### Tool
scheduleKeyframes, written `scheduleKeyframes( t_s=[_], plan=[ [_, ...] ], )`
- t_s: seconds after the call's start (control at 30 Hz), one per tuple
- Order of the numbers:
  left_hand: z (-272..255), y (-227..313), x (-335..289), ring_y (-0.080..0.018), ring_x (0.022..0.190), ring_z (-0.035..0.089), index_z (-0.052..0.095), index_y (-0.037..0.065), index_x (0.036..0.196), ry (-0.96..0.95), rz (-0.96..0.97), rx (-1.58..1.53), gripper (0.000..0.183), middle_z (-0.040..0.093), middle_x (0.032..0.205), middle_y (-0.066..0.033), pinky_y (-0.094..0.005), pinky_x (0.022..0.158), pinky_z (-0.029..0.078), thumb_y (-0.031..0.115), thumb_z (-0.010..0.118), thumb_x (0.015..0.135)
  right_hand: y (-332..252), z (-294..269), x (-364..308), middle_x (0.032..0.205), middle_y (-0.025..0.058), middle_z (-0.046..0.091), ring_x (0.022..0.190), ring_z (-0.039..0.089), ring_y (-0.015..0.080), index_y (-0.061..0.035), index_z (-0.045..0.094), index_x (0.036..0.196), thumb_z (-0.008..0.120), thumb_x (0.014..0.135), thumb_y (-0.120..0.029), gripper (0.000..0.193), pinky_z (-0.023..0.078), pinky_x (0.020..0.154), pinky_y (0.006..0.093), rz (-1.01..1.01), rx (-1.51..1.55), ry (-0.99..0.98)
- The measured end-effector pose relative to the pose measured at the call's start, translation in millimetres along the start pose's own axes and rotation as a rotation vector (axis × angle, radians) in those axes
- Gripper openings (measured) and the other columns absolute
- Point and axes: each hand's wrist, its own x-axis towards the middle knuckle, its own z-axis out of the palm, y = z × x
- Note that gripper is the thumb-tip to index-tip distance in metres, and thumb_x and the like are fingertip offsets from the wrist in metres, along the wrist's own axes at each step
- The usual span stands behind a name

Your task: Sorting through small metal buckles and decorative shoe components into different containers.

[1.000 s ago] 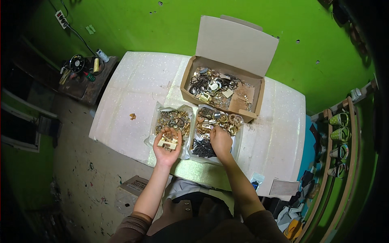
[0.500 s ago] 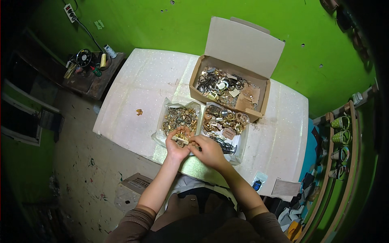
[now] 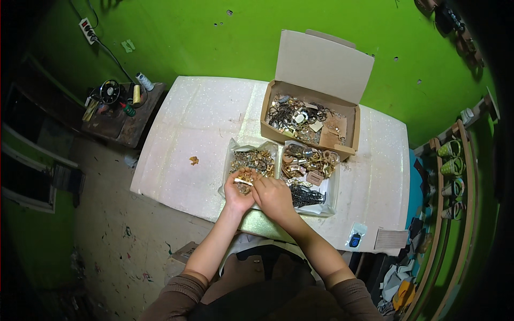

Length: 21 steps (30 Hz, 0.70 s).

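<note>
Cupped palm up over the left tray, my left hand holds a small heap of gold-coloured metal fittings, one of them a pale, shiny bar. My right hand lies against it from the right, back upward, its fingers bent together at the edge of the heap; what they pinch is hidden. The left tray, lined with thin pale sheet, is full of small gold and silver metal pieces. Beside it, the right tray bears larger buckles and rings, a pinkish-brown buckle and black chain-like pieces.
Behind the trays stands an open cardboard box of mixed trimmings, lid raised. A small brown scrap lies on the sparkly white table. At the right front are a small bag with a dark-blue item and a striped card.
The head view has shifted, so the table and trays appear farther right. My right fingers have closed in on the left palm, and both hands stay together over the left tray.
</note>
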Motion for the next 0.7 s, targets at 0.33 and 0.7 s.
scheduleKeyframes(
  t_s=[0.33, 0.7],
  plan=[
    [-4, 42, 17, -0.0215, 0.081, 0.051, 0.048, 0.005, 0.075, -0.081, -0.124, 0.034, 0.011, 0.052, 0.076, -0.0077, -0.0369, 0.088, 0.038, 0.013, 0.042, 0.08, -33, 7, 20, 0.071, 0.0066, 0.057, 0.064, 0.057, 0.022, -0.0057, 0.059, 0.079, 0.059, 0.072, -0.013, 0.01, 0.045, 0.058, 0.0313, 0.104, 0.045, 0.255],
    [4, 47, 17, -0.0205, 0.079, 0.053, 0.05, 0.004, 0.074, -0.101, -0.259, 0.146, 0.015, 0.055, 0.079, -0.0085, -0.0343, 0.078, 0.044, 0.014, 0.041, 0.081, -46, 16, 26, 0.077, 0.0113, 0.06, 0.063, 0.058, 0.0216, 0.0008, 0.059, 0.084, 0.059, 0.075, -0.008, 0.012, 0.045, 0.056, 0.028, 0.485, 0.47, 0.276]
  ],
)
